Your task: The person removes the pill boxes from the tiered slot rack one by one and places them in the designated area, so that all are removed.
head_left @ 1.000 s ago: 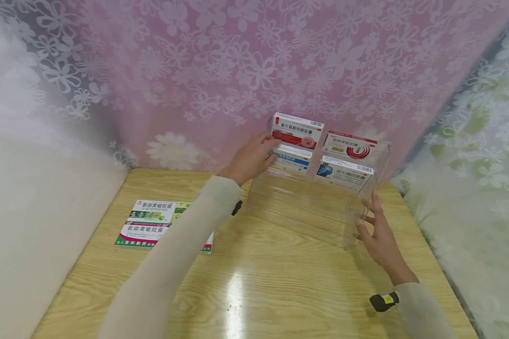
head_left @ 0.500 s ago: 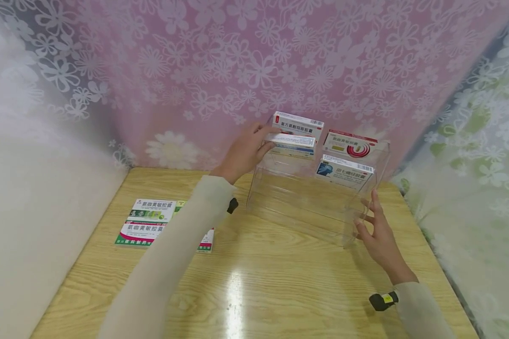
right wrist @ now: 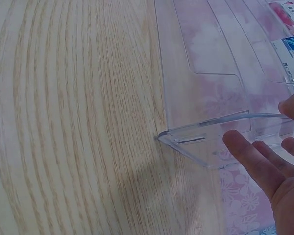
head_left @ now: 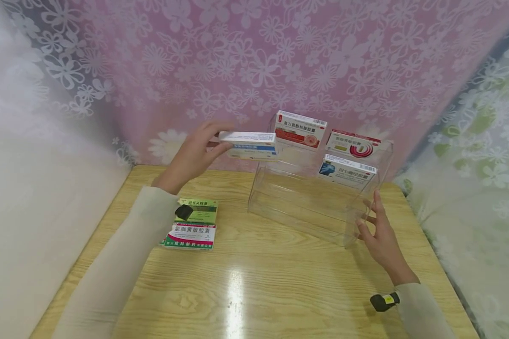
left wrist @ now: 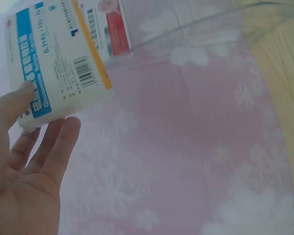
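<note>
beside the upper left of the clear rack, the left hand pinches a blue-and-white box by one end, while the right hand grips the rack's right side, apparently for steadiness.

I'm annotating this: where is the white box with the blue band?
In the head view, the blue-banded box is in the left hand, at the upper left of the clear rack, nearest its left red-and-white box.
</note>
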Demonstrator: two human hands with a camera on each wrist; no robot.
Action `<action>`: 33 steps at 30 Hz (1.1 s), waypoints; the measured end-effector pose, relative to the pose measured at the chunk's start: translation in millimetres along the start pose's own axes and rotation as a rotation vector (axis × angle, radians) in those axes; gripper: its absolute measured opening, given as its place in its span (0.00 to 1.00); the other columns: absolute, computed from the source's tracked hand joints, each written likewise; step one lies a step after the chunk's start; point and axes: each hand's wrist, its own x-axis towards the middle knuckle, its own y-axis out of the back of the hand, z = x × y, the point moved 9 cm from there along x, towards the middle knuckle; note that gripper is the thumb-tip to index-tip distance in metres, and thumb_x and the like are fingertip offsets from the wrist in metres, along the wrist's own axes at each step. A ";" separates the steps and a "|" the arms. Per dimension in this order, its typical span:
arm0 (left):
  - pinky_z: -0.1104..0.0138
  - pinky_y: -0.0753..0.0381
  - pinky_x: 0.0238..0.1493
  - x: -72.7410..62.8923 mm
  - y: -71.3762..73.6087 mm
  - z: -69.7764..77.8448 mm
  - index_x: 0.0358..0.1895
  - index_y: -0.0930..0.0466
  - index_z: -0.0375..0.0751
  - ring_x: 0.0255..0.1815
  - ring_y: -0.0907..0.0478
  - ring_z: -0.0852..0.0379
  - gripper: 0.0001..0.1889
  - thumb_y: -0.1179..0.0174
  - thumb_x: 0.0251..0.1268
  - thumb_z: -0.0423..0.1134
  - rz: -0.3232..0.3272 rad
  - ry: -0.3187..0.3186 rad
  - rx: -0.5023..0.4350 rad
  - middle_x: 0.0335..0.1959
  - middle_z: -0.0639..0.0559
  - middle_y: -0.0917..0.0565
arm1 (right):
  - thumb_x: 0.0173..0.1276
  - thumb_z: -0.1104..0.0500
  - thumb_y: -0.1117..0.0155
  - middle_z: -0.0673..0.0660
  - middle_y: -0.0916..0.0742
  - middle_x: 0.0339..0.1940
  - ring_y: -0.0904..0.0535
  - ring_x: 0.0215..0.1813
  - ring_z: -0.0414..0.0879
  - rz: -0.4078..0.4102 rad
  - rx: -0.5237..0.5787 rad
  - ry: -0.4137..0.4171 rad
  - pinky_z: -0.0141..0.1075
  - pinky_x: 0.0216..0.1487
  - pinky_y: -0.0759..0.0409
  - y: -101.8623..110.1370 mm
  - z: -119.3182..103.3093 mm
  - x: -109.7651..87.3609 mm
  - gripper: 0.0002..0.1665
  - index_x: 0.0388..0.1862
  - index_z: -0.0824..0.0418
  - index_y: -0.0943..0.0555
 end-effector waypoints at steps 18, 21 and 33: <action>0.44 0.16 0.58 -185.0 76.2 -127.8 0.75 0.21 0.45 0.67 0.20 0.37 0.25 0.39 0.84 0.53 -0.235 0.504 0.088 0.76 0.37 0.25 | 0.85 0.67 0.41 0.76 0.38 0.86 0.27 0.69 0.83 -0.008 0.010 -0.022 0.32 0.38 0.09 0.6 -1.1 -0.2 0.59 0.93 0.43 0.69; 0.54 0.12 0.52 -219.5 77.9 -148.6 0.74 0.20 0.42 0.59 0.16 0.45 0.25 0.39 0.85 0.51 -0.304 0.559 0.066 0.70 0.36 0.20 | 0.85 0.68 0.41 0.75 0.38 0.86 0.27 0.69 0.83 -0.008 0.007 -0.018 0.32 0.38 0.09 0.4 -1.2 0.2 0.59 0.93 0.43 0.69; 0.63 0.09 0.49 -315.4 66.8 -204.1 0.70 0.24 0.31 0.50 0.14 0.55 0.25 0.36 0.83 0.46 -0.518 0.796 -0.174 0.61 0.40 0.15 | 0.84 0.68 0.41 0.75 0.39 0.86 0.28 0.69 0.84 -0.007 -0.007 -0.011 0.44 0.37 0.06 -0.1 -0.6 -0.6 0.60 0.93 0.43 0.69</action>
